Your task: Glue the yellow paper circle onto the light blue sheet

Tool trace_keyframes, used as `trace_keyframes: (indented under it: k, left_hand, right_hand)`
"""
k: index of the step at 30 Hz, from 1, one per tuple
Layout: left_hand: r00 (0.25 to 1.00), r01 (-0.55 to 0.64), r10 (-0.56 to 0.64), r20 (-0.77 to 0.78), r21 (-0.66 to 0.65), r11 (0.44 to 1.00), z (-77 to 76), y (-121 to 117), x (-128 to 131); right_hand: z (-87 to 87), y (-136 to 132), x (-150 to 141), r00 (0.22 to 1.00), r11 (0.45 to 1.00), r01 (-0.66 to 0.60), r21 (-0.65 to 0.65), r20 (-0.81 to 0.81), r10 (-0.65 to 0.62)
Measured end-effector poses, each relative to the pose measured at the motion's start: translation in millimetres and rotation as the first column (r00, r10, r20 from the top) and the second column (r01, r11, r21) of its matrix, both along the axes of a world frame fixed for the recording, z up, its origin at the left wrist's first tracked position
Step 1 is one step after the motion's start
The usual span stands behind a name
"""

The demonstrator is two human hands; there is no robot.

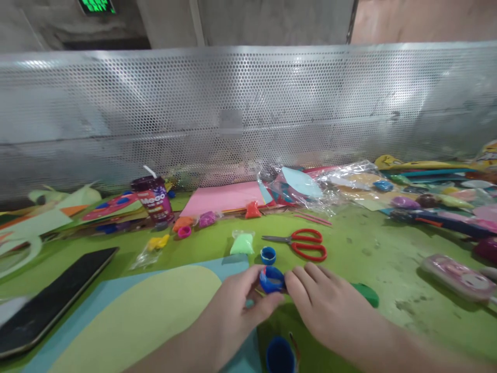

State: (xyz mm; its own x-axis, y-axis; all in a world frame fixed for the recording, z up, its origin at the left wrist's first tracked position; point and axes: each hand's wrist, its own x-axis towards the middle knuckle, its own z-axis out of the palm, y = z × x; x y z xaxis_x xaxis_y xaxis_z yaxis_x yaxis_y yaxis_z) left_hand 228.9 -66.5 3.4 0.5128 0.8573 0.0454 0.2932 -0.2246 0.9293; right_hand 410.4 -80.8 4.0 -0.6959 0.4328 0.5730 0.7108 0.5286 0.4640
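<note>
Between my two hands, above the green table, is a small round blue plastic cap (272, 280), its hollow side partly visible. My left hand (243, 305) pinches its left side with thumb and forefinger. On the cap's right edge press the curled fingers of my right hand (322, 295); the fingertips are partly hidden. Just beyond stands a second blue cap (267, 255), with red-handled scissors (308, 243) to its right. A bag of light green clay (242, 243) lies behind it. Below my hands is a dark blue cup (280, 355). Green clay (366, 294) sits past my right hand.
Blue paper (112, 290) with a pale yellow-green oval (155, 316) lies at left, near a black phone (54, 300). A drink cup with a straw (153, 199) stands behind. Pink paper (225, 197), clay bags and plastic wrap line the perforated metal screen (248, 114).
</note>
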Motion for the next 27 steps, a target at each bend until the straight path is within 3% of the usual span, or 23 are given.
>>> trace_keyframes:
  k: [4, 12, 21, 27]
  left_hand:
    - [0.994, -0.051, 0.059, -0.089, 0.086, 0.995, 1.7, -1.0, 1.3]
    - [0.99, -0.112, 0.116, 0.081, -0.048, 0.993, 5.4, -3.7, 5.0]
    - [0.999, -0.017, 0.016, -0.028, -0.026, 1.0, 8.4, -7.3, 2.5]
    - [0.993, 0.055, -0.042, 0.115, -0.111, 0.992, 6.6, -7.4, 1.1]
  right_hand:
    - [1.0, -0.6, -4.5, 1.0, 0.999, 0.02, 0.027, -0.012, -0.019]
    - [4.5, 0.6, 1.1, 0.998, 0.998, 0.054, 0.034, -0.017, -0.053]
    - [0.2, 1.8, 2.8, 1.0, 1.0, 0.008, -0.028, -0.002, -0.008]
    - [3.3, 3.0, 3.9, 0.999, 1.0, -0.028, 0.007, -0.015, 0.028]
